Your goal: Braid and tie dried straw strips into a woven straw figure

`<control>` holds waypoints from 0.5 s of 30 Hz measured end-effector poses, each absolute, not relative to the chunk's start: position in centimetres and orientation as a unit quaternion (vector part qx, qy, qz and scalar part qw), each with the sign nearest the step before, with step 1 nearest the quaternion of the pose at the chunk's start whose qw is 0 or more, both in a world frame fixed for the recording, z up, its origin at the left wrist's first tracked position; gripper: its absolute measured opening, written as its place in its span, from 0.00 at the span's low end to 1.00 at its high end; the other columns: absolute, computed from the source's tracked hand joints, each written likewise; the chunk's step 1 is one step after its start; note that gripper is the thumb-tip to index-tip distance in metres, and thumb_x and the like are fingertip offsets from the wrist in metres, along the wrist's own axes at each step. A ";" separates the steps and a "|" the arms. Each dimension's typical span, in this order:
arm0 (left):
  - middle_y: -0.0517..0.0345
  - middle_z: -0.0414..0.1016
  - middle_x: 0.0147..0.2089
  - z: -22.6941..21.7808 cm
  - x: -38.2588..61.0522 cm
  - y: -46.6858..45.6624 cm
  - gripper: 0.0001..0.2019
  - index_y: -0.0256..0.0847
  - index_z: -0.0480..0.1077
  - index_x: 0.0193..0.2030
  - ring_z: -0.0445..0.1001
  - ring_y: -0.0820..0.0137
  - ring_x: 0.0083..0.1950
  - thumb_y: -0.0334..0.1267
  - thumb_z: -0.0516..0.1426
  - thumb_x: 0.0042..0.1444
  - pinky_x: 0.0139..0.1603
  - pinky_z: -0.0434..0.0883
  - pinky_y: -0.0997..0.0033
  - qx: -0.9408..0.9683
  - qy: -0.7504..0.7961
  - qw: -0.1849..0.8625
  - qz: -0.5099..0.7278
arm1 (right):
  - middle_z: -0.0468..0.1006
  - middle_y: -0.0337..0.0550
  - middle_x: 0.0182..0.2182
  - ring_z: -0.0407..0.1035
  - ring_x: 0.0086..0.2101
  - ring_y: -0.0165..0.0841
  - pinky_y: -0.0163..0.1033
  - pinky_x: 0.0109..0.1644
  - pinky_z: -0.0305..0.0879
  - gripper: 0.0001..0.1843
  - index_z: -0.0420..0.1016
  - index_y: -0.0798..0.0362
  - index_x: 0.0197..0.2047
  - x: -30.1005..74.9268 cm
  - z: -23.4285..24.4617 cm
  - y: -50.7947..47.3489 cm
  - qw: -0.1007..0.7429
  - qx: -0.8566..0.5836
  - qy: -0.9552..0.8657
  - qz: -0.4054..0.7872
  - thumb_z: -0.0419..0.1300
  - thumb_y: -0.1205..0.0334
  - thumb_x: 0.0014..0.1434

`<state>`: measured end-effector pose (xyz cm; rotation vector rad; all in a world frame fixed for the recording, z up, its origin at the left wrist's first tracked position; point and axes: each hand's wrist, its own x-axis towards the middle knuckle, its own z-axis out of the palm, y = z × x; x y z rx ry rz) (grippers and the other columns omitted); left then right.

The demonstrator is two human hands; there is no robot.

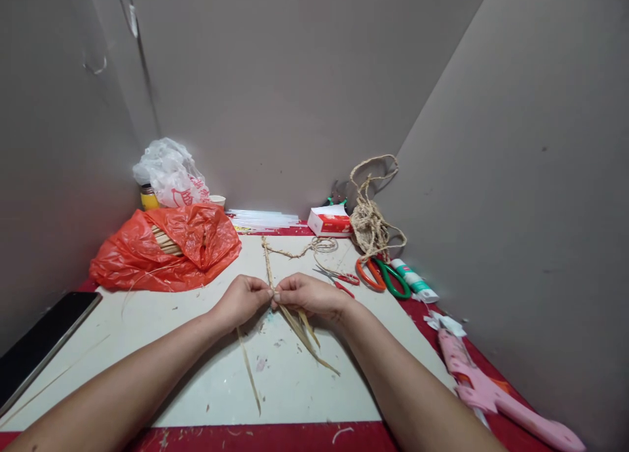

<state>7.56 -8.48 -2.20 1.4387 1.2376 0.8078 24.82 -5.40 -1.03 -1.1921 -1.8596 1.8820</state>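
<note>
My left hand (244, 302) and my right hand (305, 296) meet at the middle of a white board (196, 373), each with thumb and fingers pinched on a braided straw cord (268, 268). The finished braid runs from my fingertips up to the board's far edge, then bends right into a loose coil (322, 244). Loose flat straw strands (307, 342) hang out below my right hand, and one more strand (249, 373) slants down under my left. Exactly how the strands cross between the fingertips is hidden.
Behind my left hand lies a red plastic bag (216, 242) with sticks inside. Right of my hands are small red scissors (344, 285), large orange-and-green-handled scissors (393, 282), a straw rope bundle (368, 226) and a pink glue gun (506, 399). A phone (44, 347) lies left.
</note>
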 end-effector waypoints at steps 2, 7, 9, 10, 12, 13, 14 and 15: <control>0.59 0.71 0.22 -2.2 7.5 -8.5 0.11 0.34 0.74 0.25 0.58 0.78 0.22 0.41 0.56 0.46 0.24 0.55 0.77 0.579 0.525 0.522 0.342 | 0.56 0.29 0.15 0.45 0.15 0.19 0.30 0.16 0.38 0.14 0.74 0.60 0.31 25.0 -0.9 -5.3 0.115 -0.409 -0.648 0.632 0.60 0.55 0.50; 0.63 0.64 0.18 -2.0 7.7 -8.5 0.10 0.34 0.73 0.25 0.55 0.79 0.19 0.41 0.59 0.44 0.22 0.53 0.77 0.530 0.541 0.549 0.353 | 0.58 0.30 0.14 0.46 0.14 0.20 0.29 0.17 0.40 0.15 0.74 0.61 0.30 26.1 -0.5 -4.7 0.113 -0.417 -0.670 0.603 0.58 0.55 0.52; 0.66 0.60 0.16 -2.0 7.8 -8.6 0.09 0.35 0.72 0.25 0.51 0.80 0.17 0.40 0.59 0.45 0.20 0.50 0.77 0.520 0.546 0.554 0.352 | 0.59 0.32 0.13 0.47 0.14 0.20 0.29 0.16 0.41 0.15 0.75 0.60 0.30 26.6 -0.6 -4.6 0.095 -0.419 -0.681 0.593 0.56 0.55 0.53; 0.66 0.59 0.15 -2.0 7.9 -8.6 0.08 0.35 0.72 0.24 0.50 0.81 0.16 0.39 0.58 0.45 0.19 0.49 0.76 0.518 0.550 0.554 0.351 | 0.62 0.33 0.14 0.48 0.13 0.20 0.29 0.16 0.41 0.15 0.74 0.60 0.30 26.7 -0.7 -4.6 0.088 -0.428 -0.685 0.583 0.56 0.55 0.53; 0.66 0.59 0.16 -2.2 8.0 -8.7 0.07 0.35 0.71 0.23 0.49 0.81 0.16 0.37 0.57 0.46 0.19 0.48 0.77 0.515 0.555 0.552 0.350 | 0.70 0.40 0.17 0.50 0.13 0.21 0.30 0.15 0.42 0.13 0.73 0.59 0.28 26.8 -0.8 -4.5 0.095 -0.466 -0.686 0.550 0.55 0.57 0.54; 0.66 0.60 0.16 -2.3 8.0 -8.7 0.07 0.35 0.71 0.23 0.50 0.81 0.16 0.37 0.57 0.46 0.19 0.49 0.77 0.514 0.555 0.553 0.349 | 0.73 0.43 0.19 0.51 0.13 0.21 0.31 0.15 0.42 0.12 0.72 0.58 0.27 26.8 -0.7 -4.3 0.112 -0.491 -0.685 0.526 0.55 0.58 0.53; 0.65 0.60 0.17 -2.5 8.0 -8.6 0.07 0.35 0.71 0.23 0.52 0.81 0.17 0.37 0.57 0.45 0.19 0.49 0.77 0.514 0.553 0.555 0.349 | 0.75 0.46 0.22 0.53 0.13 0.22 0.31 0.15 0.43 0.11 0.72 0.57 0.26 26.8 -0.3 -4.1 0.134 -0.515 -0.684 0.499 0.55 0.59 0.53; 0.65 0.61 0.17 -2.6 8.0 -8.5 0.07 0.35 0.71 0.23 0.53 0.80 0.17 0.37 0.57 0.45 0.19 0.50 0.77 0.515 0.550 0.556 0.350 | 0.76 0.47 0.24 0.55 0.13 0.23 0.31 0.15 0.45 0.10 0.71 0.56 0.25 26.7 0.2 -3.9 0.156 -0.535 -0.685 0.469 0.55 0.60 0.53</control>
